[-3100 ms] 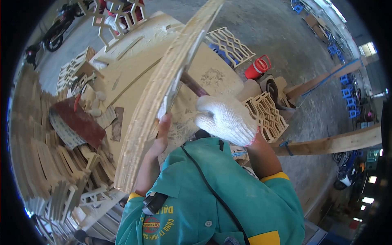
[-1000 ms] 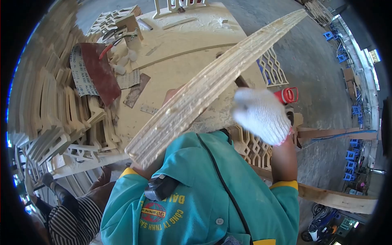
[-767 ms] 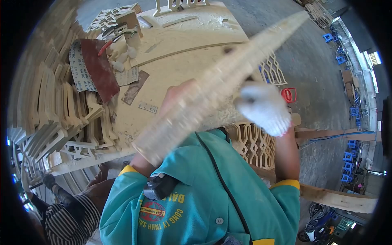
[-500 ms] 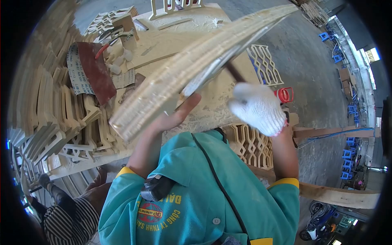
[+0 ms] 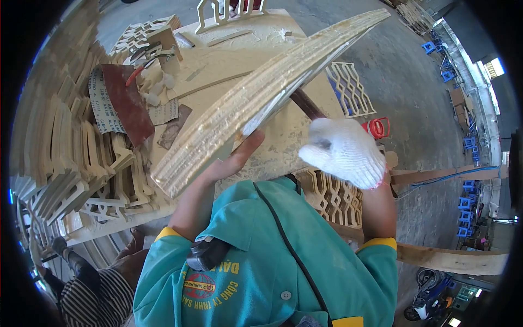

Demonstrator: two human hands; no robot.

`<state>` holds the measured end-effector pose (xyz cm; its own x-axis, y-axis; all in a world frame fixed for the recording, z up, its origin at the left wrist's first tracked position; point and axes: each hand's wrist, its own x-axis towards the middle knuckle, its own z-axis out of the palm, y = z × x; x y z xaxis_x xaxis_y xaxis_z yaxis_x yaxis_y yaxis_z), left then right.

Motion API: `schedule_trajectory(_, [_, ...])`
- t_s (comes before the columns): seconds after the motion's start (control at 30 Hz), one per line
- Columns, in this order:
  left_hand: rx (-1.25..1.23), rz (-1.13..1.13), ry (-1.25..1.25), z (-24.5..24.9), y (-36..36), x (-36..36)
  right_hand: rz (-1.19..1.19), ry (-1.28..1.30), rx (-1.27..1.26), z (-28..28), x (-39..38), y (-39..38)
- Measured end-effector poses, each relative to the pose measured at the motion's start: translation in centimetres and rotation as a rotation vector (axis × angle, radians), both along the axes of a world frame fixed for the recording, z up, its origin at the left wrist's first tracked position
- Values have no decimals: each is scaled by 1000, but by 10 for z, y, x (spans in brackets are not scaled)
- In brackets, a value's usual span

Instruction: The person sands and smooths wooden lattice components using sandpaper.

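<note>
A long curved wooden piece (image 5: 261, 82) with a rough, layered edge slants across the view above the dusty table (image 5: 218, 60). My bare left hand (image 5: 238, 156) grips it from below near its lower left end; some fingers are hidden behind it. My right hand (image 5: 343, 152), in a white knitted glove, is closed around a dark brown handle (image 5: 308, 103). The handle's far end goes out of sight behind the wooden piece, so the tool's head is hidden.
Stacked pale wooden frames (image 5: 60, 147) fill the left side. Brown sandpaper (image 5: 128, 103) and small white bottles (image 5: 155, 90) lie beside them. A red object (image 5: 377, 128) is right of my glove. A co-worker in stripes (image 5: 90, 294) is at lower left.
The wooden piece has shifted slightly, its lower left end a little lower. My gloved right hand has moved slightly down, and more of the dark handle shows.
</note>
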<state>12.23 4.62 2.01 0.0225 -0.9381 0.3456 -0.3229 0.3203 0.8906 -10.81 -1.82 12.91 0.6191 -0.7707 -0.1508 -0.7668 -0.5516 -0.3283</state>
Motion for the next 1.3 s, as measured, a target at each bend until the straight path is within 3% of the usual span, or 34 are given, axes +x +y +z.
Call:
schedule_trajectory(0.1, [-37,39,11,2,-1,-5,-82,-317,2,5,-18,16])
schedule_trajectory(0.23, [-161,91,83,-7,-25,-23,-24,-579,-194,7,-28,39])
schedule_trajectory(0.37, [-148,63,119,-1,-53,-40,49,-545,-345,4,-20,50])
schedule_trajectory(0.63, [-118,8,78,-3,-64,-39,-189,-415,-452,-3,-30,19])
schedule_trajectory(0.83, [-115,-26,74,-6,-65,-39,-381,-1003,-412,-14,-25,-29])
schedule_trajectory(0.93, [-107,-43,60,-3,-61,-43,-265,-1220,-485,-12,-8,-50])
schedule_trajectory(1.1, [-103,-28,67,-1,-57,-48,-113,-1083,-873,-4,13,-70])
schedule_trajectory(1.2, [-117,-19,58,-2,-59,-44,-112,-1093,-894,-13,19,-77])
schedule_trajectory(1.3, [-57,-19,87,-5,-63,-39,-161,-1086,-467,-15,18,-66])
